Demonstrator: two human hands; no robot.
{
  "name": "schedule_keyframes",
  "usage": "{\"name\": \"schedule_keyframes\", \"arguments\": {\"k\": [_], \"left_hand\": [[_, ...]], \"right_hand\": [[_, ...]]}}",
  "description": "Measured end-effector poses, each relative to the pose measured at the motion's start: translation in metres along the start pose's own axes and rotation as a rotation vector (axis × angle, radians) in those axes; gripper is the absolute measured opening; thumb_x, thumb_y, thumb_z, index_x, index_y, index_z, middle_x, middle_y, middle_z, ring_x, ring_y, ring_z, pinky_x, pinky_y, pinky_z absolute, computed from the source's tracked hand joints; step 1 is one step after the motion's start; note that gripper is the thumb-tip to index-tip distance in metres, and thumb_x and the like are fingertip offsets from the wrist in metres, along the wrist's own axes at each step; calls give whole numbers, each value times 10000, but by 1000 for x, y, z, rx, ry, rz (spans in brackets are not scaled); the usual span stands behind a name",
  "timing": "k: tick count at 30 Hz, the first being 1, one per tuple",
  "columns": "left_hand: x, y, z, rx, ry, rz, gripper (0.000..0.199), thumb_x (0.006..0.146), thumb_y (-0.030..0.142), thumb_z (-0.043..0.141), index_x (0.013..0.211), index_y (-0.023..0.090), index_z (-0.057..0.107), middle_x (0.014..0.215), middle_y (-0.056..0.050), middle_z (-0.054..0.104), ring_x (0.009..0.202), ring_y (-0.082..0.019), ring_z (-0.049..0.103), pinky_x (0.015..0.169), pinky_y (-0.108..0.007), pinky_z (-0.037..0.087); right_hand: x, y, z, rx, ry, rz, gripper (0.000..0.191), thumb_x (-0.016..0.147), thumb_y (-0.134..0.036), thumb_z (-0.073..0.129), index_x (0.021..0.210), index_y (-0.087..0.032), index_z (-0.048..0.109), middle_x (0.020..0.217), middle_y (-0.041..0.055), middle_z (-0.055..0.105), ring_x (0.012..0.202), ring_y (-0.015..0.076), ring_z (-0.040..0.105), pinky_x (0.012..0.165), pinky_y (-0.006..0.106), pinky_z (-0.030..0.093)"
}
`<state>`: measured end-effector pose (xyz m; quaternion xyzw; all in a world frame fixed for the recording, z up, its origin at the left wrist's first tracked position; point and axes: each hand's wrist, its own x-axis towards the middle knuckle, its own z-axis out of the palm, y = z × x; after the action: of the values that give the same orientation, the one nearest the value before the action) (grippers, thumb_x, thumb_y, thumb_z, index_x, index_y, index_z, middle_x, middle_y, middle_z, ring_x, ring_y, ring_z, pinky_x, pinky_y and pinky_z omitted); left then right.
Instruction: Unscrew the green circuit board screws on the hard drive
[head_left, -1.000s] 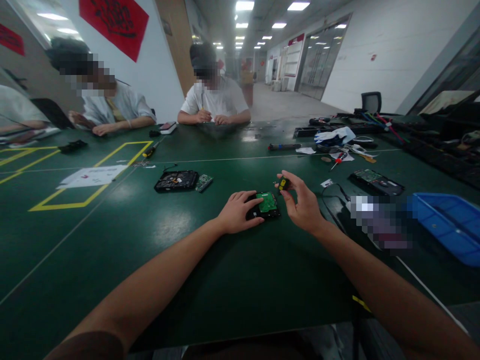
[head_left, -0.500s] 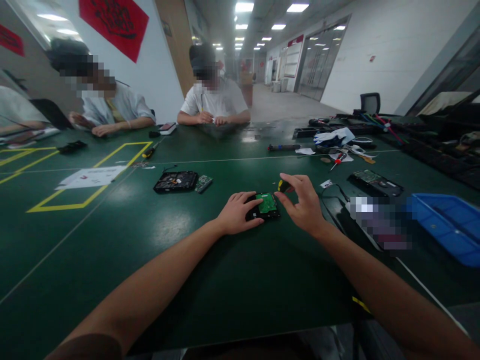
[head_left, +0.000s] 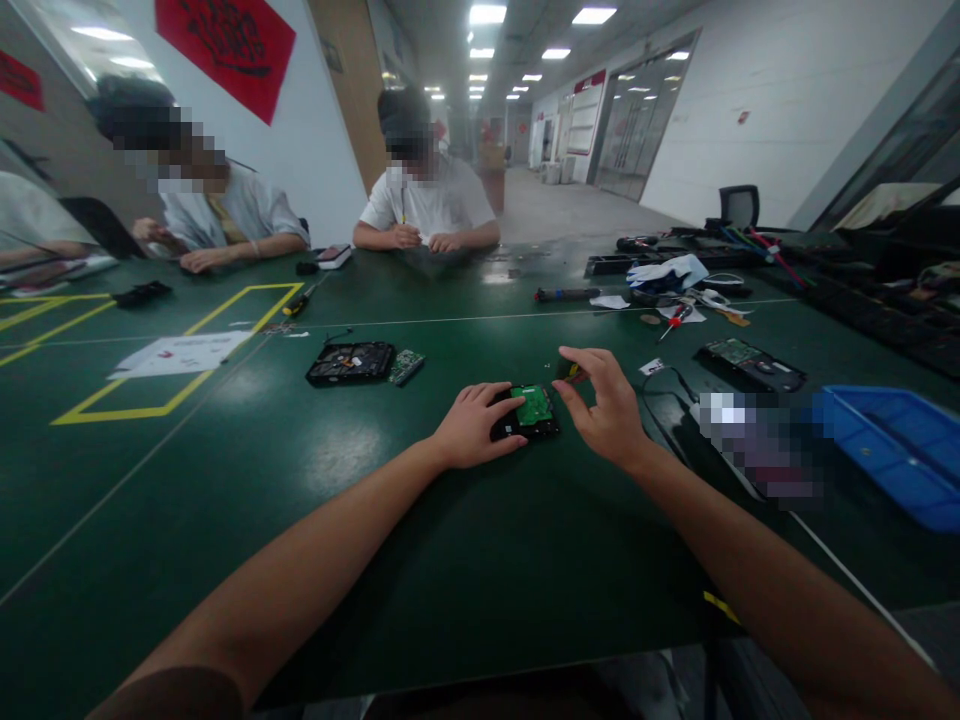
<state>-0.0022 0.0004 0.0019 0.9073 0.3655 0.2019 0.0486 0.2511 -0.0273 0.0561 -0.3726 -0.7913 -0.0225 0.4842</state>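
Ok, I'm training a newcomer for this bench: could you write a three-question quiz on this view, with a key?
1. True or false: the bare left hand hovers clear of the black rectangular hard drive with a green circuit board.
2. Which lies to the picture-left of that hand? A: blue plastic tray; B: opened black rectangular drive; C: red-handled screwdriver.
3. Fill the gap: the small black-and-yellow object is pinched by the ____ hand.

Key: 1 false, it rests on it; 2 B; 3 right hand.
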Motion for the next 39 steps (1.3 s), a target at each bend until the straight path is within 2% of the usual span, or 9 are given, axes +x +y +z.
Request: {"name": "schedule_keyframes", "arguments": {"k": [7,13,17,21,24,27,35,39], "left_hand": [[0,1,-2,-20,-2,-1,720,898,645,637,1516,303,498,1571,-117,440,1415,-368,436,1177,-585,336],[0,0,1,-18,-3,-9,722,892,656,639,1511,308,505,1567,-116,442,1412,-365,439,1179,-580,332],[0,-1,2,-13,2,-3,719,896,656,633,1506,297,510,1567,-120,441,1417,-360,433,1178,-572,334],[0,-1,1,-15,3,0,720,898,649,633,1511,295,504,1567,-122,441,1417,-362,432,1177,-573,335],[0,-1,2,-11,4,-5,719,894,652,636,1507,298,511,1566,-120,442,1408,-363,440,1174,-573,339],[0,-1,2,-9,5,-11,720,891,658,638,1504,302,515,1567,-117,441,1410,-364,438,1178,-576,334],[0,0,1,-19,0,-10,721,897,659,628,1512,303,504,1575,-116,434,1418,-368,431,1177,-585,336],[0,-1,1,-17,2,-1,724,899,658,626,1513,295,504,1573,-123,436,1417,-368,432,1177,-583,335]], "right_hand": [[-3,4,3,44,-34,47,589,982,-186,568,1524,-346,402,1360,92,604,1065,264,662,960,529,581],[0,-2,1,-3,5,-4,571,957,-166,606,1480,-356,475,1241,91,573,1105,269,618,894,479,597],[0,-1,1,0,7,-5,597,961,-141,582,1504,-342,440,1291,96,582,1057,258,636,903,492,592],[0,-2,2,26,-11,4,599,971,-140,559,1519,-339,418,1348,105,569,1088,266,633,927,508,590],[-1,-4,1,40,-14,-8,587,965,-161,589,1499,-355,442,1311,99,568,1136,278,612,905,495,600],[-1,-3,2,10,2,-24,570,959,-173,615,1477,-360,467,1243,92,583,1102,275,625,885,487,603],[-4,0,5,14,-27,-3,637,975,-158,552,1556,-354,376,1388,98,594,1082,277,661,957,527,585],[-2,-4,3,33,-35,-5,656,968,-189,595,1561,-359,372,1366,93,594,1089,274,652,933,507,594]]}}
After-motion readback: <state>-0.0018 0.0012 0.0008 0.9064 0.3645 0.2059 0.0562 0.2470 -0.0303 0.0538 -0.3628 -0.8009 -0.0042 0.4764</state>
